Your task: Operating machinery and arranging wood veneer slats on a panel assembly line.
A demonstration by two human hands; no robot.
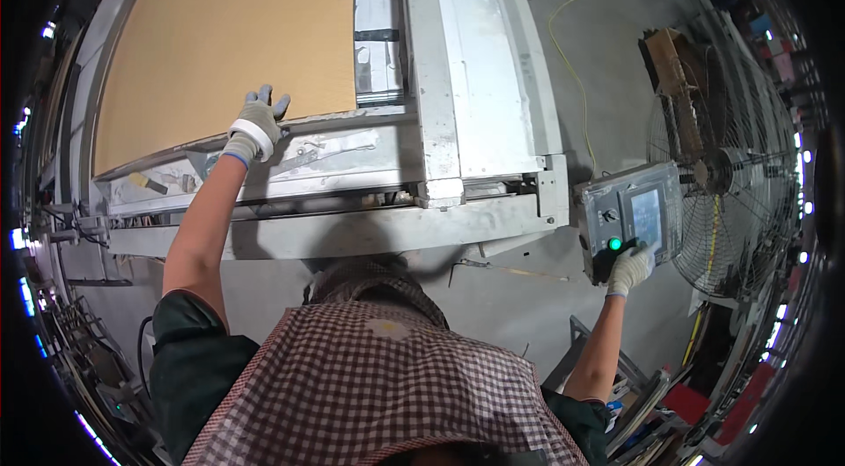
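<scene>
My left hand (257, 124), in a pale glove with grey fingertips, lies with fingers spread on the near edge of a large tan sheet (238, 26). A white ring, like a roll of tape (253, 137), sits around that hand. The sheet rests on a white metal machine frame (352, 233). Off to the right, my gloved right hand (631, 271) is at the lower edge of a grey control panel (629, 215), its fingers extended beside a lit green button (615, 244) and just under the bright screen (646, 218). Its fingertips are partly in shadow, and no held thing shows there.
A wide white rail (480, 52) runs along the sheet's right side. Beyond the panel stands a large wire-guarded fan (709, 176), with a brown box (669, 61) near it. A yellow cord (572, 70) trails over the grey floor. A yellow-handled tool (145, 183) lies on the frame's ledge.
</scene>
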